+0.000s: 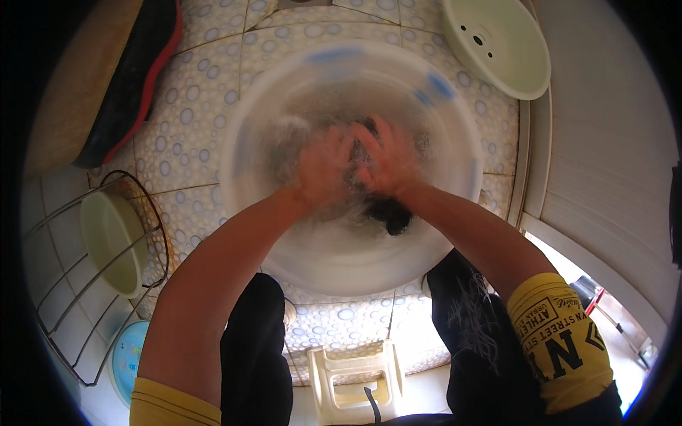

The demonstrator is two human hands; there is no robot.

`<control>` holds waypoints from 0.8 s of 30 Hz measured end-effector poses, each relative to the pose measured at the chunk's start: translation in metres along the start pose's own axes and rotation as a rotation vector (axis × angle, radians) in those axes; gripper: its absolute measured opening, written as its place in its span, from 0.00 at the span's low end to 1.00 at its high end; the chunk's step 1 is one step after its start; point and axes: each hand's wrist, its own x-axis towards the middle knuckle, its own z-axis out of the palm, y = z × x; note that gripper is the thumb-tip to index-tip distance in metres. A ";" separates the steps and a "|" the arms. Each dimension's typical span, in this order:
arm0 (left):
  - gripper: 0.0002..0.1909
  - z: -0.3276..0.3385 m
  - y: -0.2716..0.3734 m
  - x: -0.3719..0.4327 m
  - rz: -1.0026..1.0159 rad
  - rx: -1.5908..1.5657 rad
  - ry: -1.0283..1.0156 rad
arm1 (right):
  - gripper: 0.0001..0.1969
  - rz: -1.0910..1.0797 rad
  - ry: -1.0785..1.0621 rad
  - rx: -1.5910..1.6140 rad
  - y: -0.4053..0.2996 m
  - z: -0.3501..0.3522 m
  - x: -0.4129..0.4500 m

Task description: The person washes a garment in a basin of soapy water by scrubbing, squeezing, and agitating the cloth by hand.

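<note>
A large whitish plastic basin [351, 277] with blue marks stands on the floor in front of me, holding stirred, splashing water. Both hands are inside it, blurred by motion. My left hand [327, 160] lies fingers forward in the water, and its grip is unclear. Close beside it, my right hand [389, 154] has its fingers bent around dark, wet material. A black piece that looks like cloth [391, 214] shows below my right wrist, partly in the water. Splashes hide where this material runs between the hands.
A pale green basin [511, 48] leans at the upper right, near a white panel [597, 117]. At left are a wire rack [98, 213], another green basin [112, 239] and a blue round item [128, 357]. A cream plastic stool [357, 367] stands between my legs on the tiled floor [186, 117].
</note>
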 end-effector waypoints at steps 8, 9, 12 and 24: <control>0.20 -0.048 0.037 -0.004 -0.932 -1.654 -0.120 | 0.23 0.002 -0.159 -0.128 0.037 0.023 0.023; 0.19 -0.056 0.035 -0.010 -0.915 -1.742 -0.170 | 0.22 -0.205 0.061 -0.157 0.040 0.021 0.019; 0.20 -0.094 0.032 -0.029 -0.853 -1.790 -0.253 | 0.20 -0.203 -0.081 0.070 0.043 0.001 0.023; 0.19 -0.139 -0.009 -0.084 -0.611 -1.218 0.067 | 0.19 -0.132 -0.040 0.358 -0.040 -0.107 0.003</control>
